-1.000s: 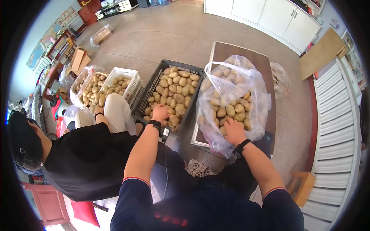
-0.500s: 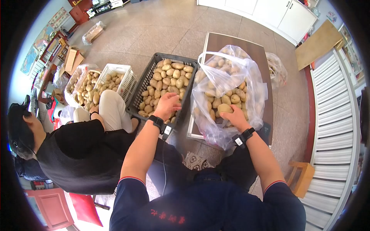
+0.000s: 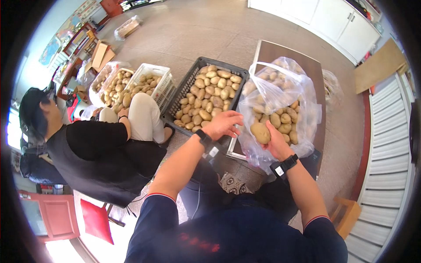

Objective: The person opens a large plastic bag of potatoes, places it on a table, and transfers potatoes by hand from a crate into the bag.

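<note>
So, a single potato [image 3: 260, 132] is sitting in the right hand [image 3: 278, 143], whose thumb and fingers are grasping it over the near left part of a clear plastic bag [image 3: 310, 94]. More potatoes [image 3: 285, 119] are showing through the bag's opening, just beyond that hand. The left hand [image 3: 224, 125] is hovering close by on the left, its fingers released and loosely curved, near the gap between the bag and a black crate [image 3: 182, 93]. The bag is resting on a dark brown table [image 3: 316, 72] edged in pale trim. To the left, the black crate is holding a broad heap of potatoes. Farther left, a white crate [image 3: 165, 94] is holding others, and another person [image 3: 94, 147] in black is sitting on the near side of it. White cabinets [image 3: 326, 19] are standing at the far right.
</note>
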`<control>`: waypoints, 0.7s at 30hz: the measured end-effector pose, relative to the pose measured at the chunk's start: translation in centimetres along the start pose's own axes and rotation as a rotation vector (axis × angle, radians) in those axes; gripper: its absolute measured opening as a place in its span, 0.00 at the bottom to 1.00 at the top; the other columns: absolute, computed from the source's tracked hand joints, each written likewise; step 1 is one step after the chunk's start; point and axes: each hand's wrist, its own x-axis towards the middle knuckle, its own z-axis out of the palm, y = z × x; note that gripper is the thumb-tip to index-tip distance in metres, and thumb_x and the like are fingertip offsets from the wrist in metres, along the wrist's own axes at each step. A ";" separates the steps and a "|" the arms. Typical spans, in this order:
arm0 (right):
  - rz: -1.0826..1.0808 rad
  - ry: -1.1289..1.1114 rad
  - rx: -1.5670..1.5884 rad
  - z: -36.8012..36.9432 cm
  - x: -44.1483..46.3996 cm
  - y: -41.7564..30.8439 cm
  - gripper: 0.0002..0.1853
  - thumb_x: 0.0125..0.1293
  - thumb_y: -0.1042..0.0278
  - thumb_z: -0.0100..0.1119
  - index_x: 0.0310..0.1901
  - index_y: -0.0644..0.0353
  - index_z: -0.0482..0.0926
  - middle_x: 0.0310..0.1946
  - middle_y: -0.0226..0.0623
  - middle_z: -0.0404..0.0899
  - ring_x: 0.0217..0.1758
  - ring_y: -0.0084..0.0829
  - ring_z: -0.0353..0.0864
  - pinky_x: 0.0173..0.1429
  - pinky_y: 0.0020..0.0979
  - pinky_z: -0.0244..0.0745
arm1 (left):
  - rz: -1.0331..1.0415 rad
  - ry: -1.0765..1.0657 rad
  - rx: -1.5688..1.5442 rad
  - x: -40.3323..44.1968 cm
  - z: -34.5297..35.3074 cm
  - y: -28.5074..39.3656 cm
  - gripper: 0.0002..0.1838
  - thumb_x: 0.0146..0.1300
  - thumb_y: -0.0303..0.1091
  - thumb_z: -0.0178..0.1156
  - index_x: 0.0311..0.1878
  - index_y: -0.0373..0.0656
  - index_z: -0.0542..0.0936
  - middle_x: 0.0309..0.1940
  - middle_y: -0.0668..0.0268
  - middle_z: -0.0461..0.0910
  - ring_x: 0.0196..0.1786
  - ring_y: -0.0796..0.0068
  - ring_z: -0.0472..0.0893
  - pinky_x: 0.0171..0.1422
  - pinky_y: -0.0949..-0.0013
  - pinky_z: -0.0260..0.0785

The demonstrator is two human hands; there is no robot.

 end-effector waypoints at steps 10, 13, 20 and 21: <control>-0.044 -0.033 -0.208 4.9 0.3 -0.7 0.31 0.74 0.33 0.38 0.39 0.56 0.78 0.24 0.28 0.76 0.23 0.22 0.73 0.26 0.26 0.68 | -0.115 -0.263 -0.024 -0.7 0.0 -0.1 0.28 0.69 0.54 0.58 0.62 0.42 0.70 0.51 0.59 0.78 0.43 0.63 0.83 0.44 0.62 0.77; -0.128 -0.023 -0.276 5.2 0.4 -0.7 0.29 0.75 0.36 0.39 0.40 0.57 0.78 0.25 0.28 0.76 0.23 0.22 0.73 0.27 0.25 0.68 | -0.088 -0.273 -0.084 -0.4 -0.8 -0.3 0.27 0.70 0.54 0.57 0.61 0.43 0.71 0.52 0.60 0.78 0.46 0.65 0.82 0.45 0.62 0.77; -0.284 0.141 -0.276 1.4 0.7 -0.1 0.17 0.74 0.55 0.50 0.48 0.61 0.78 0.32 0.31 0.80 0.30 0.20 0.75 0.33 0.25 0.70 | 0.044 -0.078 -0.231 -0.3 -2.0 0.2 0.22 0.71 0.52 0.56 0.57 0.45 0.75 0.44 0.62 0.83 0.37 0.69 0.85 0.40 0.67 0.81; -0.331 0.226 -0.371 0.5 0.9 0.2 0.16 0.72 0.57 0.52 0.49 0.62 0.77 0.32 0.33 0.80 0.31 0.25 0.77 0.37 0.28 0.72 | 0.056 -0.054 -0.252 -0.3 -2.4 0.2 0.22 0.71 0.52 0.56 0.58 0.45 0.75 0.45 0.62 0.83 0.38 0.69 0.85 0.41 0.66 0.81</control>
